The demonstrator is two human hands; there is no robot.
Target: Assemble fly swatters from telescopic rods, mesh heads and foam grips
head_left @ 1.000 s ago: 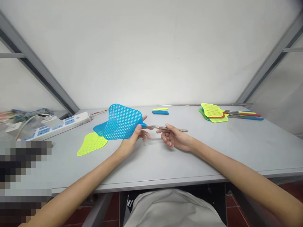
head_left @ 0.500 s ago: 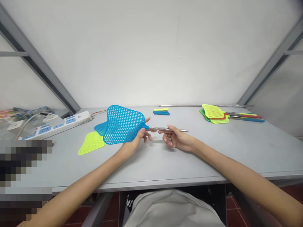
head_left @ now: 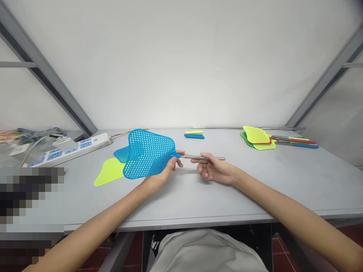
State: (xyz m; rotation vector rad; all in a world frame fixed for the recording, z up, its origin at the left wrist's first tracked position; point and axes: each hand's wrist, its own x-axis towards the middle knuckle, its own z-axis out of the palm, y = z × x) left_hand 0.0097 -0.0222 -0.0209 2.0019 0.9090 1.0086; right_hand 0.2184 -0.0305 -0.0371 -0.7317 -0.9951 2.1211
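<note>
While both forearms reach forward over the near edge of the grey worktop (head_left: 198, 204), the left hand (head_left: 159, 175) is closed around the neck of a blue swatter head (head_left: 147, 154), thumb and fingers pinching where the mesh narrows into its socket. That mesh stands tilted up off the surface, spreading to the left of and above the hand. Just to the right, the right hand (head_left: 212, 169) pinches a thin metal rod (head_left: 202, 157) between thumb and fingertips, its other fingers curled loosely beneath. The rod runs level from the blue socket, through the right hand, and sticks out a little past it to the right.

Behind the held mesh, a yellow-green swatter head (head_left: 109, 172) and another blue one (head_left: 121, 153) lie flat on the worktop, overlapping. Farther left sits a white power strip (head_left: 73, 148). Toward the back middle lie short handle sleeves (head_left: 194, 135), yellow and blue, side by side. At the far right rests a stack of finished swatters (head_left: 261, 138) with coloured handles pointing right.
</note>
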